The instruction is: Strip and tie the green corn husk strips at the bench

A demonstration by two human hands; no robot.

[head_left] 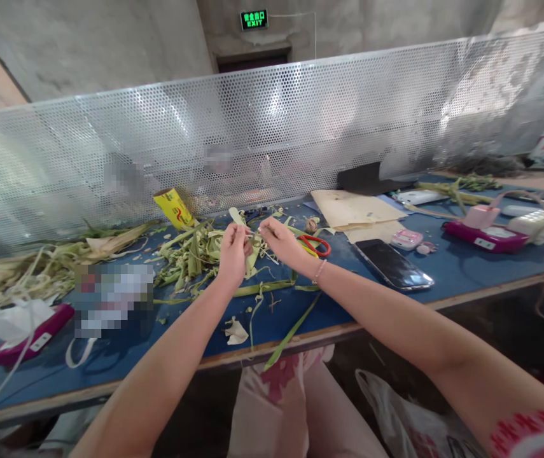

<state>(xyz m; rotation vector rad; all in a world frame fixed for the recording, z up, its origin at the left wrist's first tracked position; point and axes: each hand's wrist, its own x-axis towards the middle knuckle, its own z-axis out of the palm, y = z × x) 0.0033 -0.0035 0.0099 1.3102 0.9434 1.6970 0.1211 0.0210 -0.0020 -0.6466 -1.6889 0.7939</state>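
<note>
Both of my hands meet over a heap of green leaf strips and stalks (190,257) on the blue tabletop. My left hand (234,252) is closed in a pinch, with a broad pale-green leaf strip (237,216) showing just behind its fingertips. Close by on the right, my right hand (282,243) pinches too, its fingertips facing the left ones. Something small and thin appears between them, but its kind is too small to tell. Scissors with red-orange handles (323,250) lie beside my right wrist, partly hidden by it.
A yellow tube (173,208) leans behind the heap. Right of my arm lie a black phone (394,264), a small pink case (406,239) and a magenta power strip (486,236). Another power strip (52,324) sits left, near dried husks (114,248). A perforated metal panel (262,127) closes off the back.
</note>
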